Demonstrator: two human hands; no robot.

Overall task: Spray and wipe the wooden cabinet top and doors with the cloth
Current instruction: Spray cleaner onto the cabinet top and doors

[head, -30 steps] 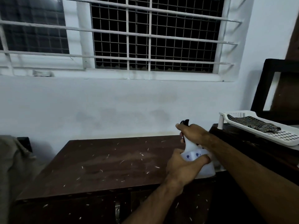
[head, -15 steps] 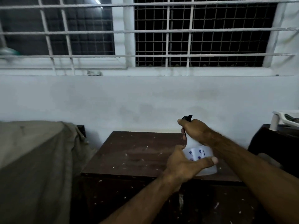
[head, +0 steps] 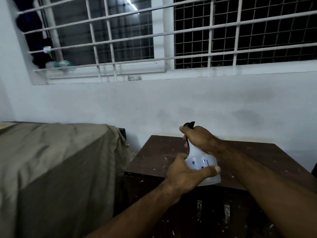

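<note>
A white translucent spray bottle [head: 199, 160] with a black trigger head is held over the front edge of the dark wooden cabinet top [head: 157, 157], which is speckled with pale flecks. My left hand [head: 183, 172] grips the bottle's body from below and the left, thumb across its front. My right hand [head: 199, 139] wraps the neck and trigger head from above. The cabinet doors [head: 212, 213], with two metal handles, show below the top. No cloth is in view.
A piece of furniture draped in an olive-brown sheet [head: 51, 165] stands close to the cabinet's left. Behind is a white wall [head: 154, 107] with a barred, meshed window [head: 188, 35]; small items sit on its sill at the left.
The view has swung to the left: the draped furniture now fills the left side and the white tray at the right has left the frame. Both hands keep the same hold on the bottle.
</note>
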